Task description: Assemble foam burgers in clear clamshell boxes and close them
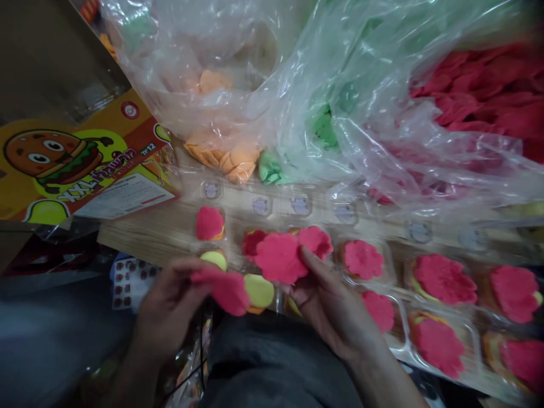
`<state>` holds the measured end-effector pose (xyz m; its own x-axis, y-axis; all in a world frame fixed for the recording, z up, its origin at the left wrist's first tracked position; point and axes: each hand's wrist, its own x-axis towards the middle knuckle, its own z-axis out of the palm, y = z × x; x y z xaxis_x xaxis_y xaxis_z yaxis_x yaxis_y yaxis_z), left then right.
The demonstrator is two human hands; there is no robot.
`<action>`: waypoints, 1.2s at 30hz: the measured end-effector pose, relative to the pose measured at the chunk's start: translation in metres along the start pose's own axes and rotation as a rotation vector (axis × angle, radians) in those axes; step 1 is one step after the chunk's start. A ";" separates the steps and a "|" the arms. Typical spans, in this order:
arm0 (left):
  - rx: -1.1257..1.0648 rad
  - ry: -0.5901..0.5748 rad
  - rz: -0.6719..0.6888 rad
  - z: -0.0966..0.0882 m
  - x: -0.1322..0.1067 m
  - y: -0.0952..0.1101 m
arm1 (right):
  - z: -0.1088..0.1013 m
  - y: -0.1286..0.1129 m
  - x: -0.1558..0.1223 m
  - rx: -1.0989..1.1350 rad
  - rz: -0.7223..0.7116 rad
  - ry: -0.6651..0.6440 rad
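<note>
My left hand (170,303) pinches a flat pink gummy piece (225,289) just above a yellow round piece (258,290) in a clear blister tray (399,351). My right hand (329,303) holds a stack of pink flower-shaped pieces (283,255) over the tray's middle pockets. To the right, several pockets hold pink pieces (444,277) lying on top of their fillings. One pocket on the left holds a pink piece (209,222) on its own.
Clear plastic bags lie behind the tray: one with orange pieces (225,161), one with green pieces (325,127), one with red pieces (488,96). A yellow-orange burger-print carton (80,161) lies at the left. The tray rests on a wooden board (148,235).
</note>
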<state>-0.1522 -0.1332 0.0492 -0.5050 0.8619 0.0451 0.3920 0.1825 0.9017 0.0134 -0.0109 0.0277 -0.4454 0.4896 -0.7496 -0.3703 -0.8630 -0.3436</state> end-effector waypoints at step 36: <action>0.268 -0.220 0.629 0.042 -0.006 0.018 | -0.014 0.001 -0.018 -0.183 0.165 -0.188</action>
<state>-0.1100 -0.1157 0.0472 0.0349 0.9122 0.4082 0.7476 -0.2948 0.5952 0.0324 -0.0228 0.0327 -0.6367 0.3403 -0.6920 -0.1346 -0.9326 -0.3348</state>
